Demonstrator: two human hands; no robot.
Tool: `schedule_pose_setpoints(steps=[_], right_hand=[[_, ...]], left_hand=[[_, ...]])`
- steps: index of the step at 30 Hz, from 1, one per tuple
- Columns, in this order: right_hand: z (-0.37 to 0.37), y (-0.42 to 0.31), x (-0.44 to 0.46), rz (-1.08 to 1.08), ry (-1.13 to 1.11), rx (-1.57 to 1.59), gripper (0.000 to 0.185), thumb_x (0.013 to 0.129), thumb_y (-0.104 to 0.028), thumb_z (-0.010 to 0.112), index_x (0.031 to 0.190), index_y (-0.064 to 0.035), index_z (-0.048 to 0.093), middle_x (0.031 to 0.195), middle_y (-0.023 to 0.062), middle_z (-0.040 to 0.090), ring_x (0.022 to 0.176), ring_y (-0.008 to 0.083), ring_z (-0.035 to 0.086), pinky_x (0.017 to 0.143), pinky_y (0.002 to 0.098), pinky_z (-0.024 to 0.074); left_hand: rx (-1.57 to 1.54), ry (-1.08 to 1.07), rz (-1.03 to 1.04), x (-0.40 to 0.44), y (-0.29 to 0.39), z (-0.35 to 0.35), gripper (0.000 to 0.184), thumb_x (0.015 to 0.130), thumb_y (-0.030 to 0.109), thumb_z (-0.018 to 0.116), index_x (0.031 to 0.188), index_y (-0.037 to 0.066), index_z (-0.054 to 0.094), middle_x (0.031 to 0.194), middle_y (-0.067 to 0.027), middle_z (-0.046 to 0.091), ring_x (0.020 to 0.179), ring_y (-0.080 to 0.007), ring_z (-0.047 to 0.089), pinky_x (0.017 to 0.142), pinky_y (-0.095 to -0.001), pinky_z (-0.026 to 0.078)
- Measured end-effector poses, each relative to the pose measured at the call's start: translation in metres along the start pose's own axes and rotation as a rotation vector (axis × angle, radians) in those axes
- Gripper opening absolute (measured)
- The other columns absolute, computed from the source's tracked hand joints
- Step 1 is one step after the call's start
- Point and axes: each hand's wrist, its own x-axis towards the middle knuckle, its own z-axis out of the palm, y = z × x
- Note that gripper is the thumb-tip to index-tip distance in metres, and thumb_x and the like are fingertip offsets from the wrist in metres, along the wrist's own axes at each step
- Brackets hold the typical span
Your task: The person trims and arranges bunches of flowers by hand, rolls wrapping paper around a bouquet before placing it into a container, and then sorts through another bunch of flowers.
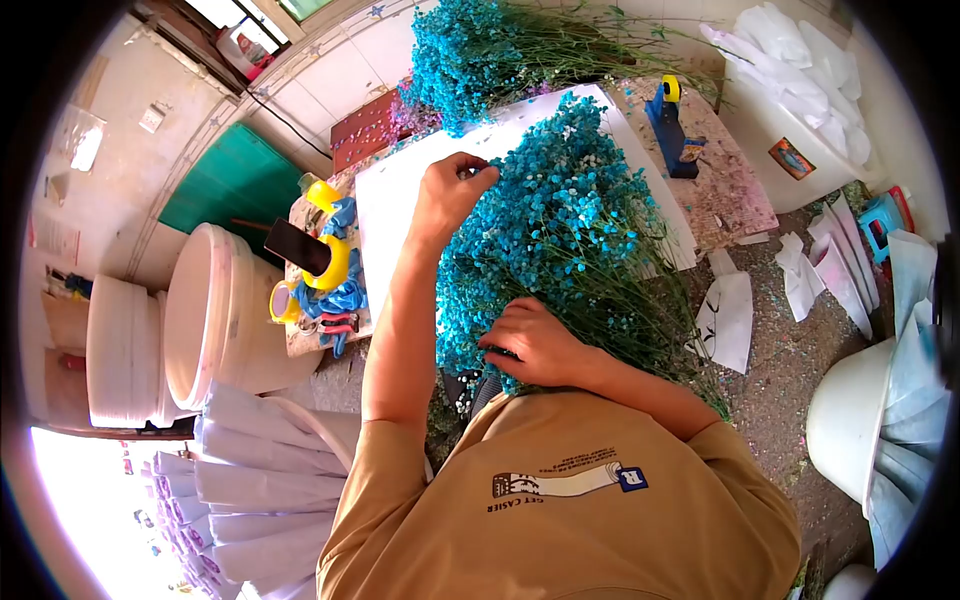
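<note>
A big bunch of blue flowers (570, 200) with green stems lies over the white paper (385, 205) and my lap, stems pointing right. My left hand (458, 190) is at the upper left edge of the bunch, thumb and fingertips pinched together; what they hold, if anything, is too small to make out. Against the lower part of the blossoms rests my right hand (532, 342), its fingers curled; whatever is under them is hidden by the hand and flowers.
More blue flowers (460, 60) lie at the back. A blue tape dispenser (670, 130) stands right, a phone (298, 247) and pliers (338, 323) left. White tubs (240, 310) flank the table at left, a bin of white wrapping (790, 130) at back right. Paper pieces (727, 315) litter the floor.
</note>
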Motion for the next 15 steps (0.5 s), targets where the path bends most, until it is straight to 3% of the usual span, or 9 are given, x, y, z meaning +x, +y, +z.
schedule_pose_setpoints(steps=[7,9,13,15], right_hand=[[0.001,-0.001,0.001,0.010,0.006,-0.003,0.016,0.086,-0.023,0.069,0.091,-0.0079,0.071,0.085,0.0076,0.068,0.090,0.0270,0.063,0.094,0.0432,0.0420],[0.002,0.000,0.001,0.001,0.015,-0.007,0.016,0.086,-0.022,0.069,0.091,-0.0079,0.071,0.085,0.0076,0.068,0.090,0.0269,0.063,0.094,0.0430,0.0421],[0.001,-0.001,0.002,0.009,-0.007,-0.010,0.015,0.085,-0.021,0.070,0.093,-0.0085,0.071,0.087,0.0079,0.069,0.090,0.0267,0.063,0.095,0.0425,0.0410],[-0.003,-0.001,0.001,-0.006,-0.018,-0.005,0.018,0.084,-0.019,0.072,0.098,-0.0079,0.071,0.090,0.0087,0.068,0.090,0.0268,0.063,0.094,0.0422,0.0434]], left_hand=[[0.116,-0.020,-0.025,-0.001,-0.024,-0.004,0.032,0.078,0.023,0.075,0.098,-0.003,0.073,0.073,-0.0080,0.067,0.066,-0.0143,0.058,0.063,-0.0308,0.048],[0.084,0.049,0.062,0.000,-0.030,-0.002,0.024,0.084,0.014,0.075,0.101,-0.001,0.073,0.075,-0.0045,0.068,0.062,-0.0087,0.058,0.057,-0.0249,0.047],[0.036,0.042,0.043,-0.003,-0.031,-0.002,0.021,0.084,0.012,0.074,0.100,-0.001,0.073,0.077,-0.0049,0.070,0.065,-0.0085,0.059,0.058,-0.0258,0.048],[0.110,0.059,0.120,-0.005,-0.033,-0.001,0.021,0.079,0.012,0.076,0.095,-0.001,0.073,0.075,-0.0083,0.066,0.067,-0.0132,0.057,0.062,-0.0302,0.047]])
